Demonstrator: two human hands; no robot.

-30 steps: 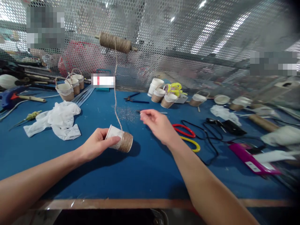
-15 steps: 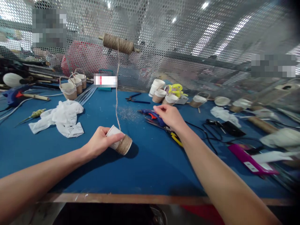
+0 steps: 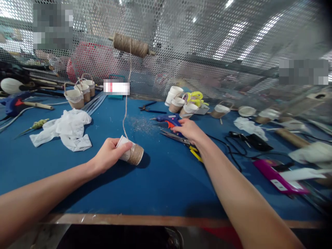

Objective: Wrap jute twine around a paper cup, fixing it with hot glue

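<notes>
My left hand (image 3: 108,155) grips a small white paper cup (image 3: 129,153) lying on its side just above the blue table (image 3: 160,183); brown twine is wound round the cup's far half. A strand of twine (image 3: 127,90) rises from the cup to a spool (image 3: 131,45) mounted on the perforated metal screen. My right hand (image 3: 189,130) is closed round the handle of a blue glue gun (image 3: 168,120) with a red trigger, its nozzle pointing left. Scissors (image 3: 178,138) lie right under that hand.
Crumpled white plastic (image 3: 67,129) lies at left, near twine-wrapped cups with handles (image 3: 75,98). More cups (image 3: 181,105), pliers (image 3: 148,108), black cables (image 3: 233,141), a magenta device (image 3: 277,173) and another glue gun (image 3: 15,103) are spread around. The table's wooden front edge (image 3: 129,219) runs below.
My right hand reached right to the glue gun, closed on it and lifted its nozzle leftward. My left hand kept the cup, shifting it slightly left.
</notes>
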